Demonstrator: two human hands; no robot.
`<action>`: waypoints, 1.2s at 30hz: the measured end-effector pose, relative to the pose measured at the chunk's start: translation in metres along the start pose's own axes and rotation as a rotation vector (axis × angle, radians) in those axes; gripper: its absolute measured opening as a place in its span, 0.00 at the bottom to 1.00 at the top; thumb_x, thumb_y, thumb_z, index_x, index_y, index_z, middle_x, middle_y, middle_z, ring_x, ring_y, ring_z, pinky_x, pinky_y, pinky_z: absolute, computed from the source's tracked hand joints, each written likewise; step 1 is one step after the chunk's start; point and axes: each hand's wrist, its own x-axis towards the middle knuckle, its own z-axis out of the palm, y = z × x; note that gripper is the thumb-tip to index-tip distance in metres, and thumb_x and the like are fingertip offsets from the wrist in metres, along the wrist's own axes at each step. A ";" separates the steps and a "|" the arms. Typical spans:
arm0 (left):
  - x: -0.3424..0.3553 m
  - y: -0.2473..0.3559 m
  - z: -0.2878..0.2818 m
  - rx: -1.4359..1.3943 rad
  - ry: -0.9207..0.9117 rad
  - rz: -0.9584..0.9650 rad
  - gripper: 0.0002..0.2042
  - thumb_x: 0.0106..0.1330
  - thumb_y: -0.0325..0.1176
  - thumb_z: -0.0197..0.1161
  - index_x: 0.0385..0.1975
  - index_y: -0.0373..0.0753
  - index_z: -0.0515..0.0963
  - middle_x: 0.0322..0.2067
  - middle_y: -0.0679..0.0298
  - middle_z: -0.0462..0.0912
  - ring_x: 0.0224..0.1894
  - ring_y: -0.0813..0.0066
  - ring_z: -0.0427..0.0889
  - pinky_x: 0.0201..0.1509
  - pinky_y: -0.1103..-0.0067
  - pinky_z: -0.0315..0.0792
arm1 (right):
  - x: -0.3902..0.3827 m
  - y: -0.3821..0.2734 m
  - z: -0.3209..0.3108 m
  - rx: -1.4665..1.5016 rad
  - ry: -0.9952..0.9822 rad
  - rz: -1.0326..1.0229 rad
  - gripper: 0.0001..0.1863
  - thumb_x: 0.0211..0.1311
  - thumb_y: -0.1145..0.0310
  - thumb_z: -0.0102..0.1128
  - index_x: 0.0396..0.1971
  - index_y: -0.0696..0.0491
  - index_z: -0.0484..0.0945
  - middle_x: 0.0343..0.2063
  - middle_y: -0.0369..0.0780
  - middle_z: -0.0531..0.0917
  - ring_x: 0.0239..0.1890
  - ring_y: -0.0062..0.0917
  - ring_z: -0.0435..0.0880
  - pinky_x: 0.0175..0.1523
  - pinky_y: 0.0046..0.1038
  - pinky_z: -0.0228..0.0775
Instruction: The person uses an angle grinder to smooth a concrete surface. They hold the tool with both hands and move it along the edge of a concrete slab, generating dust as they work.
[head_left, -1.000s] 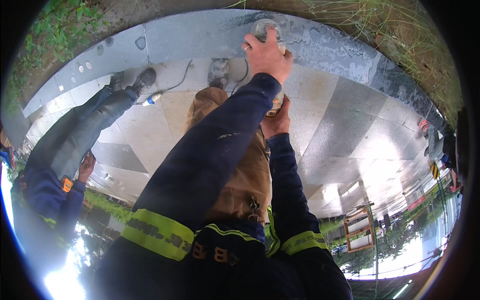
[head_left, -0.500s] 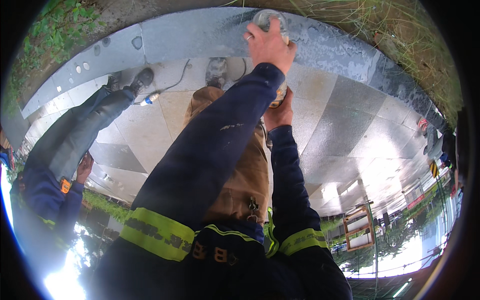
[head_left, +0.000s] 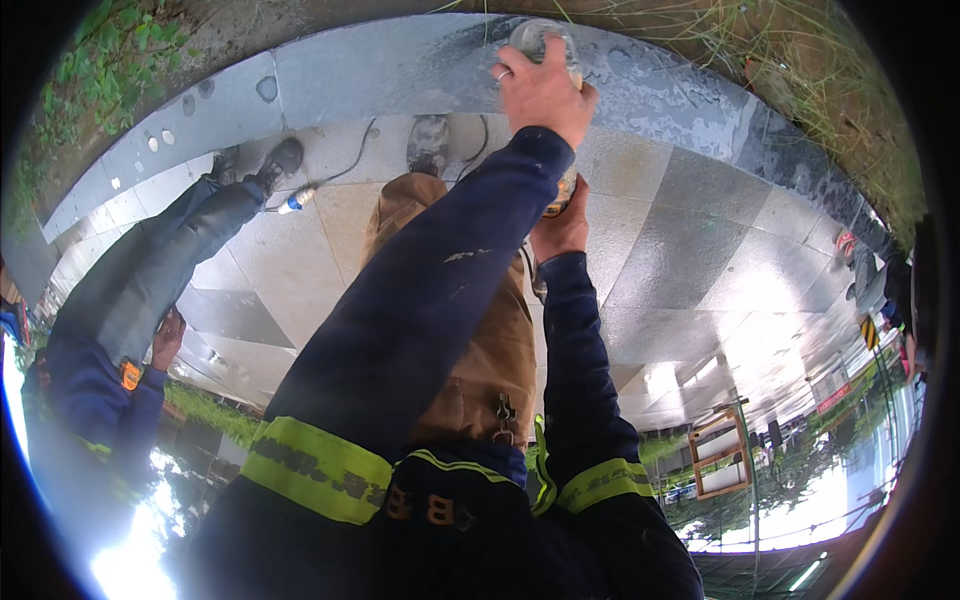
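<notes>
My left hand (head_left: 545, 95), with a ring on one finger, wraps over the round, clear-edged head (head_left: 530, 38) of a power tool that looks like an angle grinder. The head rests on the grey stone curb (head_left: 380, 72). Closer to me, my right hand (head_left: 563, 225) is closed around the tool's black and yellow-orange body (head_left: 561, 197). My left forearm crosses in front and hides much of that body. Under the head, the working face cannot be seen. Dark, wet-looking smears and pale blotches mark the stone around it.
A co-worker (head_left: 130, 270) stands at the left, shoes near the curb. A dark cable (head_left: 350, 165) runs over the paving to a blue and white connector (head_left: 296, 201). Grass (head_left: 800, 60) borders the curb's far side. Another person (head_left: 865, 265) is at the far right; a wooden frame (head_left: 718, 455) stands behind.
The tool head has shifted slightly to the right along the curb, with both hands still on it. The view has turned a little. The co-worker's pose looks the same.
</notes>
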 end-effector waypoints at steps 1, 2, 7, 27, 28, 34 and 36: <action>0.001 0.005 0.003 0.002 0.019 0.009 0.35 0.48 0.43 0.73 0.58 0.42 0.68 0.44 0.35 0.63 0.48 0.35 0.63 0.60 0.54 0.61 | 0.002 0.001 -0.003 0.033 0.006 -0.020 0.47 0.41 0.60 0.79 0.62 0.47 0.59 0.44 0.49 0.83 0.49 0.42 0.84 0.52 0.37 0.75; 0.000 0.010 0.006 0.000 0.007 0.011 0.35 0.48 0.43 0.73 0.57 0.41 0.69 0.43 0.35 0.63 0.48 0.35 0.63 0.60 0.54 0.61 | 0.003 0.002 -0.006 0.065 0.013 -0.041 0.47 0.41 0.60 0.79 0.62 0.47 0.59 0.45 0.49 0.83 0.49 0.42 0.84 0.52 0.37 0.75; -0.015 0.015 0.006 -0.024 -0.078 -0.019 0.34 0.48 0.43 0.72 0.58 0.41 0.69 0.44 0.34 0.63 0.49 0.34 0.64 0.61 0.53 0.60 | -0.010 0.008 -0.015 -0.015 0.032 0.013 0.47 0.41 0.59 0.79 0.62 0.47 0.59 0.46 0.49 0.83 0.49 0.41 0.84 0.52 0.37 0.75; -0.002 0.017 0.008 -0.006 -0.029 0.004 0.36 0.49 0.41 0.72 0.60 0.41 0.67 0.44 0.33 0.66 0.50 0.36 0.64 0.59 0.53 0.61 | 0.008 0.011 -0.016 0.011 -0.039 -0.082 0.45 0.49 0.57 0.76 0.62 0.54 0.58 0.47 0.46 0.81 0.48 0.31 0.83 0.52 0.31 0.74; -0.002 0.020 0.010 0.001 -0.017 0.023 0.35 0.49 0.41 0.72 0.60 0.41 0.67 0.44 0.33 0.65 0.50 0.37 0.64 0.58 0.53 0.61 | 0.008 0.012 -0.017 0.027 -0.043 -0.053 0.45 0.48 0.57 0.77 0.62 0.54 0.58 0.47 0.46 0.81 0.48 0.31 0.83 0.52 0.31 0.74; -0.018 0.017 0.006 -0.023 -0.120 -0.048 0.36 0.49 0.43 0.73 0.60 0.41 0.67 0.44 0.33 0.64 0.51 0.32 0.63 0.61 0.52 0.60 | -0.007 0.016 -0.018 -0.009 0.014 -0.008 0.48 0.41 0.57 0.80 0.61 0.48 0.59 0.44 0.48 0.84 0.48 0.41 0.84 0.51 0.37 0.76; -0.016 0.013 0.004 -0.021 -0.082 -0.042 0.36 0.49 0.43 0.73 0.60 0.41 0.67 0.45 0.33 0.63 0.52 0.31 0.62 0.61 0.51 0.60 | -0.005 0.015 -0.015 0.027 -0.007 -0.014 0.48 0.41 0.57 0.80 0.61 0.48 0.59 0.44 0.48 0.84 0.48 0.41 0.84 0.51 0.37 0.75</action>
